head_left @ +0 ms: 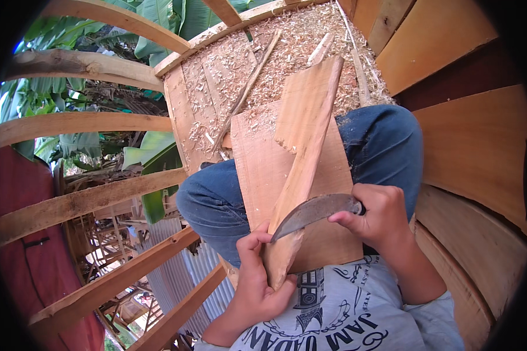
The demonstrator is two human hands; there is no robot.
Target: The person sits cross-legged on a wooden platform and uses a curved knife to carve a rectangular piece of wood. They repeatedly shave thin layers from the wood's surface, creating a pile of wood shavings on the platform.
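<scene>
My left hand (pixel 259 278) is closed around the near, narrow end of a cleaver-shaped piece of wood (pixel 310 126), whose broad part points away from me. In my right hand (pixel 377 216) is a curved knife (pixel 316 212), gripped by its handle, which the fingers mostly hide. The blade lies across the narrow part of the wood, its tip close to my left fingers. Beneath the wood, a flat board (pixel 257 169) rests across my lap, between my knees in blue jeans.
Wood shavings (pixel 298 58) cover the plank floor ahead, with a thin stick (pixel 255 82) among them. Slatted wooden rails (pixel 88 123) run along the left, with banana leaves beyond. Wide wooden planks (pixel 474 146) stand close on the right. A red cloth (pixel 29 234) hangs at far left.
</scene>
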